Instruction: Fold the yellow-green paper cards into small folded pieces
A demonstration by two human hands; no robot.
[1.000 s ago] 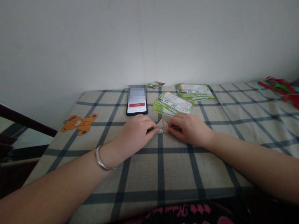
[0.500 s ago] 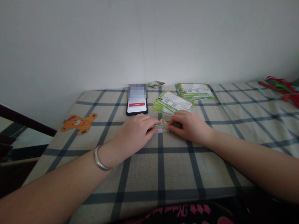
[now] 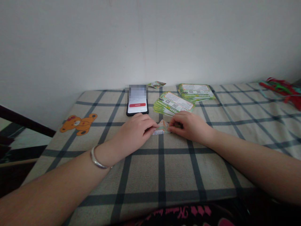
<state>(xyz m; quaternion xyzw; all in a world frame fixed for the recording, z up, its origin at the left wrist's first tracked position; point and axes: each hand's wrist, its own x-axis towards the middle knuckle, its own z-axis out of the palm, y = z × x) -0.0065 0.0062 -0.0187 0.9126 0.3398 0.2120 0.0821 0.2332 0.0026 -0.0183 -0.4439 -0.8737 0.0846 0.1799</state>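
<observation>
Left hand (image 3: 135,135) has eased back slightly, its fingertips (image 3: 155,126) on the left end of the folded printed paper (image 3: 161,128); cannot tell if they grip. Paper's long axis runs crosswise between my hands. Right hand (image 3: 190,127) nearly closed, pinching the other end. Fanned printed cards (image 3: 172,103) lie just beyond.

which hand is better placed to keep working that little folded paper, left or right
Right, probably: the right hand looks closed on the right end of the folded printed paper, while the left hand only seems to lie against its left end.
</observation>
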